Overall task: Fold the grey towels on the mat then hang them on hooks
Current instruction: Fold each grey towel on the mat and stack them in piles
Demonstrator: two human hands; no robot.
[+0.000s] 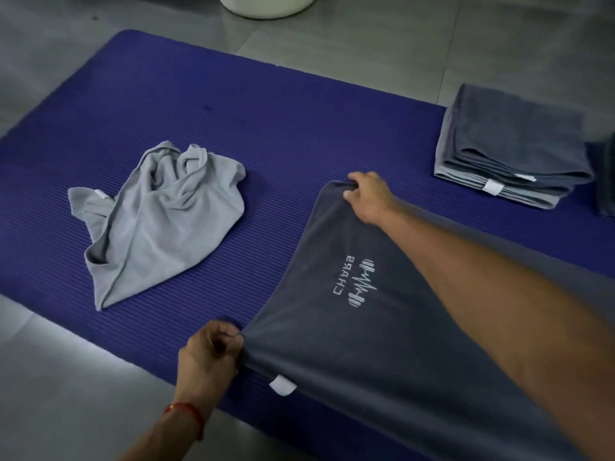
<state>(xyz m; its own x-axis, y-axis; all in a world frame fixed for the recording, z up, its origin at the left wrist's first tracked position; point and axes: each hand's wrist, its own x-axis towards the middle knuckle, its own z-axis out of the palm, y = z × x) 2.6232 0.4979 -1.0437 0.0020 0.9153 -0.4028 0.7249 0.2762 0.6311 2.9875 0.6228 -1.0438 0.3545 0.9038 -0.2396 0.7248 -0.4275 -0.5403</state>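
Two bare hands stretch a dark grey towel with white embroidered logo (382,327) across a ribbed blue foam mat (233,128): the left hand (209,352) pinches its near corner, the right hand (369,196) grips the far corner. A crumpled light grey towel (156,221) lies left; a folded grey towel stack (512,148) sits at the mat's far right edge.

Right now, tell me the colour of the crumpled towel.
Light grey crumpled towel, clearest in the head view.
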